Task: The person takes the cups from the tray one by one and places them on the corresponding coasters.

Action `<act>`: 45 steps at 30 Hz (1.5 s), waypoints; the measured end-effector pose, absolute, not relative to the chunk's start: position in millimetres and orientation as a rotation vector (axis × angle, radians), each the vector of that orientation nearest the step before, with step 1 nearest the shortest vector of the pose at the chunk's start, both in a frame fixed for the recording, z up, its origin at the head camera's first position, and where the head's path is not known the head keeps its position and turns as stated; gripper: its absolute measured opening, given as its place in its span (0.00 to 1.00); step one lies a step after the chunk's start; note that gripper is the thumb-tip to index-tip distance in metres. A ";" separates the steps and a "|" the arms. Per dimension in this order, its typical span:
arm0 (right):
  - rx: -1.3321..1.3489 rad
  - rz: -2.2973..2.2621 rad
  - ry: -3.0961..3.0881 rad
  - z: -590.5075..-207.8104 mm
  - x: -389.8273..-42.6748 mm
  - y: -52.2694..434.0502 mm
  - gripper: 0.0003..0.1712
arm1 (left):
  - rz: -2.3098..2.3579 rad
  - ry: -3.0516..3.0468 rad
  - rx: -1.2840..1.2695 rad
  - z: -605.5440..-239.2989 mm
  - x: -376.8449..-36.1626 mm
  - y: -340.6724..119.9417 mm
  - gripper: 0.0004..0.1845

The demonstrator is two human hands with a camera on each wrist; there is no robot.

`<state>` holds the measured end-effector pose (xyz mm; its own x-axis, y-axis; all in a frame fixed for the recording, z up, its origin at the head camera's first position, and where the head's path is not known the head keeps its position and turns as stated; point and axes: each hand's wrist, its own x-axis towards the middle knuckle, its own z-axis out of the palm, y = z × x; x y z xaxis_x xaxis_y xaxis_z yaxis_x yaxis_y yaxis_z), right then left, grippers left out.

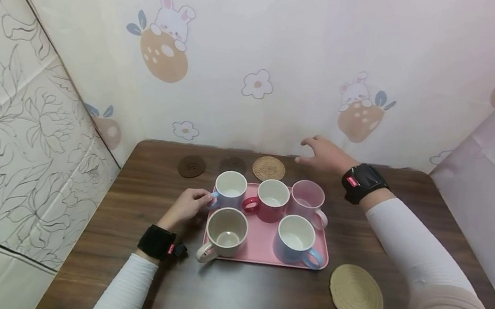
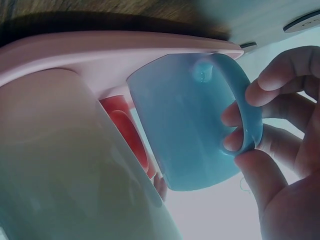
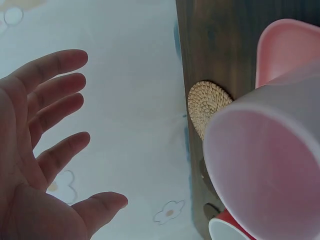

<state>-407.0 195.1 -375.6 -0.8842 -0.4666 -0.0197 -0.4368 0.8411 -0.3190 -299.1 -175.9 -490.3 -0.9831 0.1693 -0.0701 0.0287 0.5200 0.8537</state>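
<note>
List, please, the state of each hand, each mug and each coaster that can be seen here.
Left hand: pinches the blue mug's handle.
Right hand: open, above the table's far edge, holds nothing.
Blue mug: upright on the pink tray, empty.
Red mug: upright, empty.
Pink mug: upright.
Beige mug: upright, empty.
Second blue mug: upright, empty.
Woven coaster: flat, bare.
Two dark coasters: flat, bare.
Large coaster: flat, bare.

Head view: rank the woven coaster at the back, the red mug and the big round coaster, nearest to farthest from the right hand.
From the right hand:
1. Woven coaster, back edge, just left of the hand.
2. Red mug, tray's back row, middle.
3. Big round coaster, front right, off the tray.
</note>
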 end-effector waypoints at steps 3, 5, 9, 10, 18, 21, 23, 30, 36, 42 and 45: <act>-0.660 -0.538 2.926 -376.1 -394.8 202.6 0.35 | 1.464 2.609 0.175 -490.3 -301.0 -179.7 0.14; -0.637 -0.562 2.935 -375.7 -387.4 206.4 0.35 | 1.475 2.605 0.176 -489.5 -301.9 -183.2 0.14; -0.651 -0.567 2.966 -374.3 -372.8 212.8 0.35 | 1.494 2.597 0.169 -489.5 -303.3 -190.7 0.14; -0.649 -0.568 2.973 -374.7 -368.8 214.7 0.35 | 1.496 2.594 0.165 -489.6 -303.6 -192.5 0.14; -0.590 -0.532 2.978 -396.2 -328.9 233.7 0.36 | 1.496 2.572 0.094 -493.4 -302.3 -200.5 0.15; -0.566 -0.498 2.969 -407.0 -312.9 241.8 0.36 | 1.537 2.552 0.096 -495.6 -302.2 -200.9 0.15; -0.538 -0.507 2.964 -413.2 -301.2 246.4 0.37 | 1.566 2.546 0.113 -495.2 -302.1 -200.4 0.15; -0.477 -0.599 2.983 -443.5 -251.2 254.1 0.39 | 1.596 2.517 0.105 -494.0 -303.3 -198.8 0.15; -0.385 -0.635 2.965 -470.0 -211.7 257.0 0.44 | 1.568 2.547 0.097 -495.5 -300.5 -201.2 0.15; -0.341 -0.576 2.970 -481.0 -182.8 255.5 0.51 | 1.581 2.543 0.130 -493.6 -301.6 -202.2 0.16; -0.306 -0.516 2.945 -483.3 -171.1 254.0 0.56 | 1.573 2.529 0.143 -493.8 -303.8 -201.3 0.16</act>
<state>-171.1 254.0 -483.3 -0.9701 -0.2220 -0.0977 -0.1755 0.9206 -0.3489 -303.8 -201.3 -493.8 -0.9827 0.1646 -0.0849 -0.0033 0.4425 0.8967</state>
